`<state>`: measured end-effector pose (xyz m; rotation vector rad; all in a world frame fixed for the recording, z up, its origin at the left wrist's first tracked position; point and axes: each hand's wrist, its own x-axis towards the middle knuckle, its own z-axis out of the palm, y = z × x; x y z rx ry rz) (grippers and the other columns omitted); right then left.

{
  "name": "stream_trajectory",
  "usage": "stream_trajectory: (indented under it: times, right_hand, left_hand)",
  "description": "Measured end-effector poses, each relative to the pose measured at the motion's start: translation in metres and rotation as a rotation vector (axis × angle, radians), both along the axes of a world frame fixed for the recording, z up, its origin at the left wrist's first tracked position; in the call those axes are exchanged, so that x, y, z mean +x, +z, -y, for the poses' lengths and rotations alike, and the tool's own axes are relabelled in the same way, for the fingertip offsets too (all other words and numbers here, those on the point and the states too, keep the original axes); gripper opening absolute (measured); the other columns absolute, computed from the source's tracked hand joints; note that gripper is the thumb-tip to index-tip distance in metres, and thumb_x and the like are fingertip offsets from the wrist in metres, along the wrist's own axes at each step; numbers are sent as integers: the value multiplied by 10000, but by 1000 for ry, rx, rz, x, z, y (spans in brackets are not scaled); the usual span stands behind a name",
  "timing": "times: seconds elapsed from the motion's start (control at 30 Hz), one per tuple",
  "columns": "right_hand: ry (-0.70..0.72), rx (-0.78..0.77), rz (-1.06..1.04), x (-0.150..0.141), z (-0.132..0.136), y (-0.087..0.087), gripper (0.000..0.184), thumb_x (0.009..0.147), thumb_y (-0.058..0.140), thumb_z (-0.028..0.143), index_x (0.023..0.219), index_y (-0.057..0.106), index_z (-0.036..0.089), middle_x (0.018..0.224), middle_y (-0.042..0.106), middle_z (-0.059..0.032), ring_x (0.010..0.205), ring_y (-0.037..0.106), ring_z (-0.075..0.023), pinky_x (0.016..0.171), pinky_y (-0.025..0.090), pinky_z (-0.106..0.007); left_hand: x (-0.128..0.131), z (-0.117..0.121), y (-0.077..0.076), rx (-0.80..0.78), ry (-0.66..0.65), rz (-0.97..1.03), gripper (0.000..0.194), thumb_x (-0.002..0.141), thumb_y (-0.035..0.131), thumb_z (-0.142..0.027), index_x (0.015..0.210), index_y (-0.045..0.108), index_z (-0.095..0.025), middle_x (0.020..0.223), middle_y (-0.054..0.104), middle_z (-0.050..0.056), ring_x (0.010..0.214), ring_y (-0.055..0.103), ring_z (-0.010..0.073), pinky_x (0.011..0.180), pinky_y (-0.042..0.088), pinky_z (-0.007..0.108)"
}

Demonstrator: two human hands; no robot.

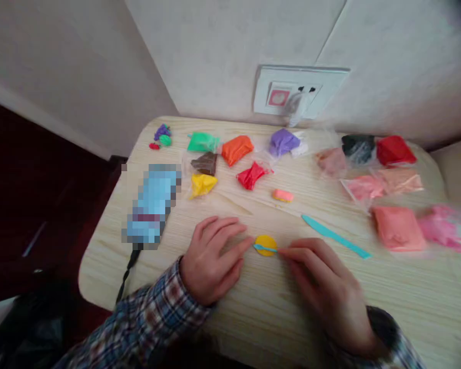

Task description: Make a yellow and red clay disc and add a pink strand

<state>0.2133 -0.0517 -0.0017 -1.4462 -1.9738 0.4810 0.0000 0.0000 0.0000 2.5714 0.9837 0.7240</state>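
A flat round yellow clay disc (267, 241) lies on the light wooden table (253, 307). Across it runs a thin blue modelling tool (262, 248), its far end over the disc's left part. My right hand (326, 292) pinches the other end of this tool between thumb and fingers. At the disc's left edge, the index fingertip of my left hand (217, 261) comes close to or touches the clay; its fingers are stretched out and it holds nothing. Beyond my right hand lies a flat blue plastic knife (336, 236). Behind the disc sits a small pink and yellow clay piece (283, 195).
Bagged clay, such as orange (237, 149), yellow (203, 185) and salmon (399, 229) packs, lies along the back and right. Small clay fruits (163, 134) sit back left. A pixelated phone (153, 205) with a cable (127, 274) lies left. A wall socket (301, 95) is behind.
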Motion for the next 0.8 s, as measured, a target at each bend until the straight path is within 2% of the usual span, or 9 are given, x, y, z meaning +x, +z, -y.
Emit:
stream_trajectory:
  times: [0.2, 0.8]
  right_hand:
    - [-59, 9, -5, 1, 1, 4, 146, 884, 493, 88, 947, 576, 190, 895, 571, -29, 832, 567, -137, 724, 476, -242]
    - [-68, 23, 5, -1, -1, 3, 114, 900, 486, 116, 924, 571, 187, 881, 571, -32, 822, 567, -139, 718, 481, -245]
  left_hand:
    - [0, 0, 0, -4, 7, -6, 325, 834, 486, -143, 1131, 616, -157, 1157, 619, 109, 1172, 496, 246, 1000, 357, 480]
    - [-1, 1, -1, 1, 9, -13, 322, 832, 488, -145, 1128, 614, -162, 1159, 621, 103, 1172, 495, 240, 999, 355, 478]
